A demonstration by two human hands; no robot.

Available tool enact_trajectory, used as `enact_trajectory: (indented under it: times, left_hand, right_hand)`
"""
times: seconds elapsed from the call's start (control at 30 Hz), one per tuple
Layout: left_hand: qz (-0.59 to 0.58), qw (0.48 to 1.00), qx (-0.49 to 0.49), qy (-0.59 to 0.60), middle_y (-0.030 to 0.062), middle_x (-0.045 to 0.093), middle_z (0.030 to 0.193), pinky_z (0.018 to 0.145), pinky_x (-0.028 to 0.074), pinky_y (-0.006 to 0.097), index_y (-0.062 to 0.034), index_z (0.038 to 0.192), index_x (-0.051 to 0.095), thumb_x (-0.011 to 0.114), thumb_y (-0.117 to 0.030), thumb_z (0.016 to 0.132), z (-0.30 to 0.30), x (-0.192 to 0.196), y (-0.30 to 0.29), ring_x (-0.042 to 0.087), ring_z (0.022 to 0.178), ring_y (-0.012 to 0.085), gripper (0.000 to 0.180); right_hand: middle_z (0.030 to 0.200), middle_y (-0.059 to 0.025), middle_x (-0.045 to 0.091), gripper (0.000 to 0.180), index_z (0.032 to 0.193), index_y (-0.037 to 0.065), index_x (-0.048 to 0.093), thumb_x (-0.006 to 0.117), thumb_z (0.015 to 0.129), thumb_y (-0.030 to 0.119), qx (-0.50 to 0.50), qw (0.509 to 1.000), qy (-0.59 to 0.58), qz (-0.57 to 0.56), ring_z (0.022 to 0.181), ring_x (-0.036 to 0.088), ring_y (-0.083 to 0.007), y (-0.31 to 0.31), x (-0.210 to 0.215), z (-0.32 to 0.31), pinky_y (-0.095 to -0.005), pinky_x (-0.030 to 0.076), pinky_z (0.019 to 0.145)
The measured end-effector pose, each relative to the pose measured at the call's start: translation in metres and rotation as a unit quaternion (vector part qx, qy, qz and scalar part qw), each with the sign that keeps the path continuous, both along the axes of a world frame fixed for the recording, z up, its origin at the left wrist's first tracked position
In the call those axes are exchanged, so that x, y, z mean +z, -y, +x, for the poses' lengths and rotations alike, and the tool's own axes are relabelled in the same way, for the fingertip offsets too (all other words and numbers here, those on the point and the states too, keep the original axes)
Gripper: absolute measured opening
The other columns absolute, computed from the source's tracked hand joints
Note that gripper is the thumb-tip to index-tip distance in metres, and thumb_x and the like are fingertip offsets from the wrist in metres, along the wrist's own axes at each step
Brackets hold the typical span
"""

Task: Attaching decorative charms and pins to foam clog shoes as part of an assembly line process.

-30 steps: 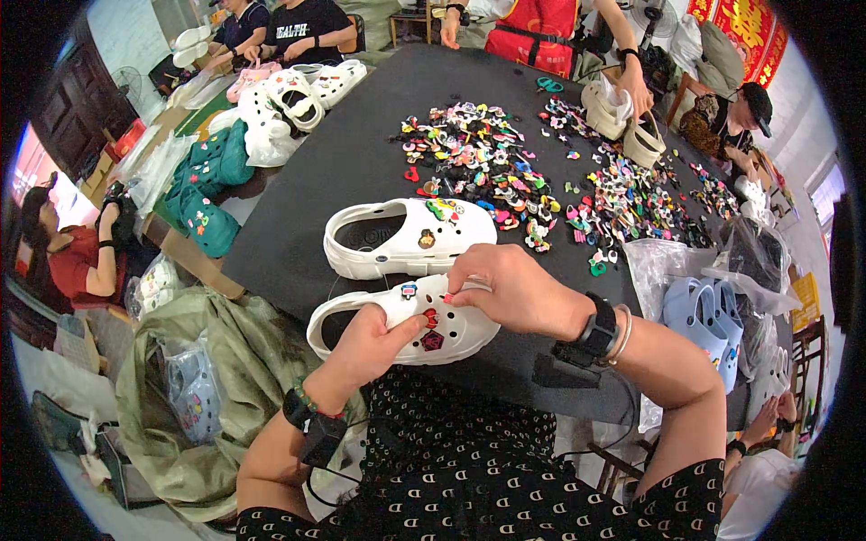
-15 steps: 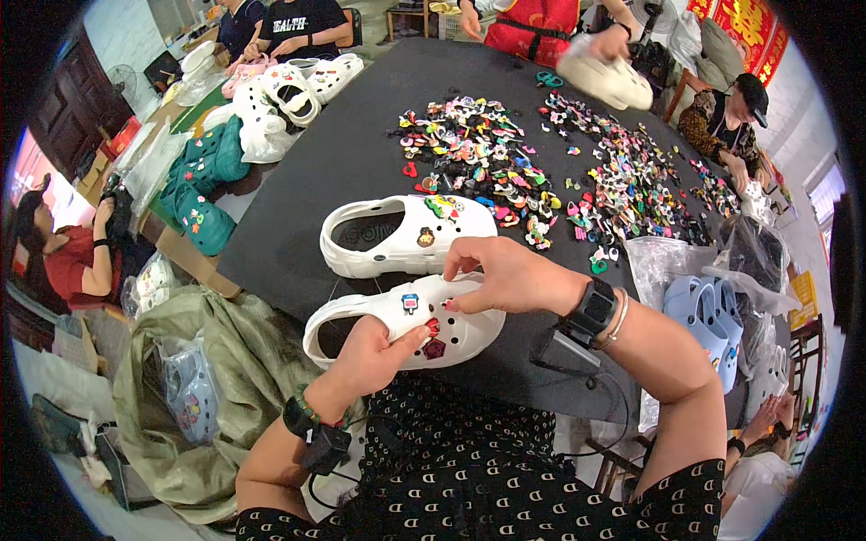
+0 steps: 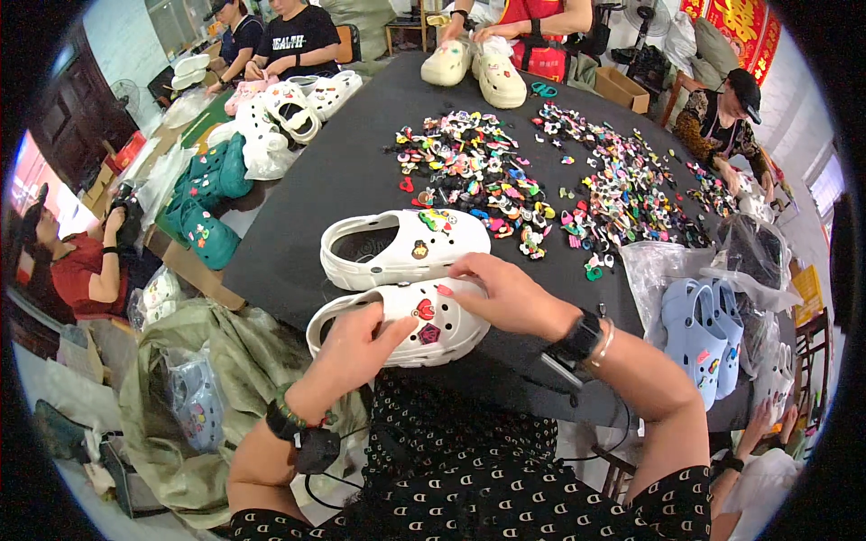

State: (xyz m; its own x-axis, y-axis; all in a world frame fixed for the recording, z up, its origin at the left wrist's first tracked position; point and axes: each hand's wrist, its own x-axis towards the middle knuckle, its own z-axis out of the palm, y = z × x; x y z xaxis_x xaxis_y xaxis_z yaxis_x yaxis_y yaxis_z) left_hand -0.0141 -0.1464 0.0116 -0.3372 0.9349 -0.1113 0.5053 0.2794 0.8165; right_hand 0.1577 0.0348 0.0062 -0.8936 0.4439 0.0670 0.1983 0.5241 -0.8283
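Observation:
Two white clogs lie side by side on the dark table. The near clog (image 3: 462, 335) bears a red charm (image 3: 424, 309) and a dark purple-red charm (image 3: 429, 334) on its upper. My left hand (image 3: 352, 347) grips it by the side near the heel, thumb pointing toward the charms. Over its toe lies my right hand (image 3: 510, 298), thumb on the holed upper and fingers curled along the far side, between the two shoes. On the far clog (image 3: 397, 271) sit a green-and-yellow charm (image 3: 437, 219) and a small brown one (image 3: 419, 250).
Heaps of colourful shoe charms (image 3: 622, 180) spread beyond the clogs. Blue clogs (image 3: 693, 334) and plastic bags (image 3: 663, 270) are at right; teal clogs (image 3: 206, 230) and white clogs (image 3: 289, 108) at left. Across the table a person holds cream clogs (image 3: 501, 81). A green sack (image 3: 149, 406) stands lower left.
My left hand has shifted back toward the heel and now covers the blue charm. My right hand has lowered onto the toe. Across the table, the cream clogs have moved left.

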Motion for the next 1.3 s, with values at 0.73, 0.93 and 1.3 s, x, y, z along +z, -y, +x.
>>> enact_trajectory:
  times: [0.73,0.93,1.3]
  left_hand:
    - [-0.021,0.889,-0.257,-0.378,0.0120,0.052,0.132,0.101,0.037,0.048,-0.0056,0.134,0.048,0.084,-0.044,0.057,-0.097,0.028,-0.017,0.046,0.127,0.0302,0.094]
    - [0.047,0.883,-0.263,-0.385,0.0112,0.061,0.089,0.073,0.047,0.046,-0.0065,0.091,0.057,0.074,-0.029,0.075,-0.099,0.004,-0.020,0.060,0.090,0.0333,0.033]
    - [0.141,0.903,-0.019,-0.406,0.0153,0.064,0.084,0.071,0.049,0.046,-0.0073,0.085,0.063,0.073,-0.023,0.076,-0.138,0.045,-0.018,0.062,0.083,0.0378,0.020]
  right_hand:
    - [0.125,-0.0211,0.052,0.029,0.102,0.002,0.058,0.069,0.076,0.004,-0.116,0.968,0.056,0.213,0.114,0.049,-0.0406,0.062,-0.047,0.142,-0.0469,0.040,0.098]
    - [0.124,-0.0206,0.050,0.030,0.103,0.003,0.054,0.063,0.075,-0.001,-0.146,0.962,0.035,0.229,0.115,0.048,-0.0398,0.071,-0.057,0.141,-0.0483,0.036,0.101]
    - [0.122,-0.0175,0.057,0.021,0.106,0.001,0.059,0.061,0.087,0.008,-0.171,0.942,0.039,0.284,0.111,0.053,-0.0373,0.068,-0.045,0.134,-0.0460,0.041,0.096]
